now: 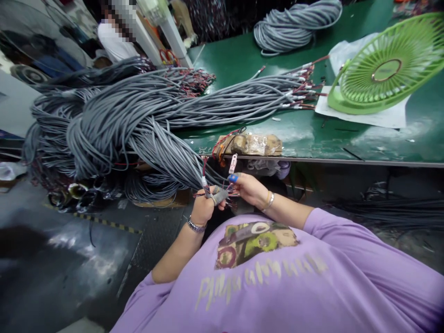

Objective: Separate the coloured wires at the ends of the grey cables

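Note:
My left hand (203,206), with grey wrapping on its thumb, is closed around the end of a grey cable in front of my body. Thin coloured wires (231,190) fan out between my hands. My right hand (252,188), wearing a blue finger cover (233,177), pinches these wire ends. A thick bundle of grey cables (166,148) hangs over the table edge down to my left hand. Just beyond my right fingers is a small white strip with red marks (233,163); whether it touches them I cannot tell.
On the green table (305,143) lie more grey cables (236,99) with stripped ends, a taped wooden block (258,144) at the edge and a coiled cable (294,27). A green fan (388,69) stands on white paper (391,115). A person in white (116,41) is at the far left.

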`<state>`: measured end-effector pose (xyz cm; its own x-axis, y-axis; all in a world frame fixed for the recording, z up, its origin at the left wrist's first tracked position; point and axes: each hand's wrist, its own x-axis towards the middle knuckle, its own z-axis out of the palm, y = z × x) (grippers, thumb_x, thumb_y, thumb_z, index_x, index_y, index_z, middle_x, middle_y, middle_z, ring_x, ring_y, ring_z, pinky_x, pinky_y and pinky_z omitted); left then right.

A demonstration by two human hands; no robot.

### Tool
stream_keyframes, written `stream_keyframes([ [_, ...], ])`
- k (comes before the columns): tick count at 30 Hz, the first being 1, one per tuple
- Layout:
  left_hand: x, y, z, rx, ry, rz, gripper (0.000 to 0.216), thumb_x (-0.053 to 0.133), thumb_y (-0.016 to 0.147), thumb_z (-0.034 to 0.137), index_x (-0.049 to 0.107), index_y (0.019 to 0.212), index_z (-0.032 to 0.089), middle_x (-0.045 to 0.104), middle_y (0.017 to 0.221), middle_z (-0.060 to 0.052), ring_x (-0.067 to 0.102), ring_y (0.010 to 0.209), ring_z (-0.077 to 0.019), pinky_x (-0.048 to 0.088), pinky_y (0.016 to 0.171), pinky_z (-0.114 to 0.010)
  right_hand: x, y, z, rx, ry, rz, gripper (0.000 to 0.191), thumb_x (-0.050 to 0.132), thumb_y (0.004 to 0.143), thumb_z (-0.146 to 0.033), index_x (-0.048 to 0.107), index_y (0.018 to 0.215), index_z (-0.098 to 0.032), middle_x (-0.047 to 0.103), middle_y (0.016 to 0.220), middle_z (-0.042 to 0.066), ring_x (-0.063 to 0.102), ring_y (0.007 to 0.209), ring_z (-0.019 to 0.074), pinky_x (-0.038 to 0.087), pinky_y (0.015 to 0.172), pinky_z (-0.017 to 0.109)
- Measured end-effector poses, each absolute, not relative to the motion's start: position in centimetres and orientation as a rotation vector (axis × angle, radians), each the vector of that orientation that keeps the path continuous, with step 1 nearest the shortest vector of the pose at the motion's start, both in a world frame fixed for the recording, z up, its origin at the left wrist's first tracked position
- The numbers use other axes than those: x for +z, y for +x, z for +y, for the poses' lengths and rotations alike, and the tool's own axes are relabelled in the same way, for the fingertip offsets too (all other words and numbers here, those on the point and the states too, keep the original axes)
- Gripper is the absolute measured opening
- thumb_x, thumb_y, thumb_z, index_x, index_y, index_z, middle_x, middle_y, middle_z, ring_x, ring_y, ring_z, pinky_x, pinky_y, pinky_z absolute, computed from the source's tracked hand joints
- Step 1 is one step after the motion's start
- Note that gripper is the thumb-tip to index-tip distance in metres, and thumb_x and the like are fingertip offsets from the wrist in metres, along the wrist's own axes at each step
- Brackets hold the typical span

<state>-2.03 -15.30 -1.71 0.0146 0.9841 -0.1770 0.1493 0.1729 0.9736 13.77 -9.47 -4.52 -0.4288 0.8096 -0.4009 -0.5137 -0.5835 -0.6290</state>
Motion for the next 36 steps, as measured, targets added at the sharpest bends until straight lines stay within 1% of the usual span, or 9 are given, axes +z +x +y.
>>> stream_keyframes([
  [2, -1.6, -2.4, -15.3, 0.944, 1.218, 1.360, 0.024, 0.071, 0.073, 0.032, 0.062, 0.058, 0.014, 0.060, 0.050, 0.000, 0.053, 0.041, -0.0094, 0.043, 0.042, -0.020, -4.7, 14.5, -9.0, 2.043, -0.881, -0.462, 0.032, 0.084, 0.058, -0.027, 0.056, 0.070, -0.017, 0.053, 0.056, -0.007, 0.043, 0.048, 0.0044, 0.039, 0.048, 0.018],
  [4, -1.7, -2.7, -15.2, 0.967, 1.198, 1.358, 0.024, 0.071, 0.072, 0.032, 0.063, 0.059, 0.015, 0.059, 0.050, 0.000, 0.052, 0.041, -0.0095, 0.043, 0.041, -0.021, -4.7, 15.1, -8.9, 2.117, -0.826, -0.505, 0.026, 0.080, 0.063, -0.024, 0.061, 0.079, -0.017, 0.061, 0.067, -0.004, 0.051, 0.055, 0.0061, 0.044, 0.053, 0.019],
  [8, -2.0, -2.8, -15.0, 0.973, 1.167, 1.368, 0.024, 0.071, 0.072, 0.033, 0.062, 0.058, 0.015, 0.059, 0.050, 0.001, 0.053, 0.040, -0.0099, 0.044, 0.041, -0.022, -4.2, 15.2, -9.5, 2.241, -0.677, -0.743, 0.033, 0.082, 0.062, -0.024, 0.068, 0.091, -0.014, 0.067, 0.081, 0.001, 0.059, 0.067, 0.0092, 0.048, 0.062, 0.021],
  [13, -2.0, -2.5, -14.9, 0.961, 1.177, 1.368, 0.024, 0.072, 0.071, 0.033, 0.062, 0.058, 0.015, 0.059, 0.049, 0.001, 0.053, 0.040, -0.0102, 0.044, 0.040, -0.021, -3.6, 14.1, -9.8, 2.064, -0.673, -0.962, 0.034, 0.087, 0.056, -0.031, 0.068, 0.076, -0.012, 0.066, 0.070, 0.000, 0.056, 0.065, 0.0092, 0.045, 0.065, 0.022],
  [19, -2.0, -2.0, -15.1, 1.048, 1.154, 1.381, 0.023, 0.072, 0.072, 0.033, 0.063, 0.060, 0.015, 0.060, 0.049, 0.001, 0.052, 0.039, -0.0094, 0.043, 0.040, -0.021, -4.3, 13.5, -10.0, 1.998, -0.788, -0.860, 0.035, 0.087, 0.052, -0.034, 0.063, 0.068, -0.012, 0.063, 0.064, -0.001, 0.052, 0.059, 0.0081, 0.042, 0.060, 0.022],
  [24, -2.3, -1.9, -15.4, 1.036, 1.164, 1.413, 0.024, 0.071, 0.072, 0.035, 0.064, 0.061, 0.015, 0.061, 0.050, 0.000, 0.053, 0.040, -0.0100, 0.044, 0.041, -0.021, -4.4, 14.0, -9.4, 2.018, -0.862, -0.604, 0.035, 0.084, 0.057, -0.031, 0.052, 0.063, -0.016, 0.047, 0.051, -0.007, 0.039, 0.048, 0.0048, 0.035, 0.047, 0.018],
  [28, -2.5, -2.1, -15.4, 1.062, 1.147, 1.398, 0.022, 0.071, 0.071, 0.034, 0.065, 0.063, 0.015, 0.061, 0.050, 0.001, 0.054, 0.040, -0.0101, 0.045, 0.041, -0.021, -4.4, 14.9, -9.0, 2.138, -0.863, -0.581, 0.025, 0.078, 0.065, -0.028, 0.058, 0.073, -0.016, 0.057, 0.064, -0.003, 0.049, 0.054, 0.0068, 0.042, 0.050, 0.018],
  [31, -2.4, -2.1, -15.3, 1.045, 1.150, 1.398, 0.023, 0.071, 0.071, 0.035, 0.064, 0.060, 0.015, 0.061, 0.050, 0.000, 0.053, 0.040, -0.0099, 0.044, 0.041, -0.021, -4.4, 15.0, -9.0, 2.219, -0.825, -0.702, 0.025, 0.078, 0.068, -0.030, 0.063, 0.083, -0.016, 0.065, 0.077, 0.002, 0.056, 0.061, 0.0092, 0.044, 0.053, 0.020],
  [36, -2.2, -2.0, -15.3, 1.034, 1.159, 1.401, 0.026, 0.072, 0.071, 0.036, 0.062, 0.059, 0.015, 0.061, 0.049, 0.000, 0.053, 0.040, -0.0099, 0.044, 0.041, -0.021, -4.3, 14.1, -9.2, 2.157, -0.761, -0.945, 0.031, 0.084, 0.060, -0.031, 0.064, 0.075, -0.013, 0.062, 0.064, -0.001, 0.052, 0.057, 0.0081, 0.039, 0.052, 0.019],
])
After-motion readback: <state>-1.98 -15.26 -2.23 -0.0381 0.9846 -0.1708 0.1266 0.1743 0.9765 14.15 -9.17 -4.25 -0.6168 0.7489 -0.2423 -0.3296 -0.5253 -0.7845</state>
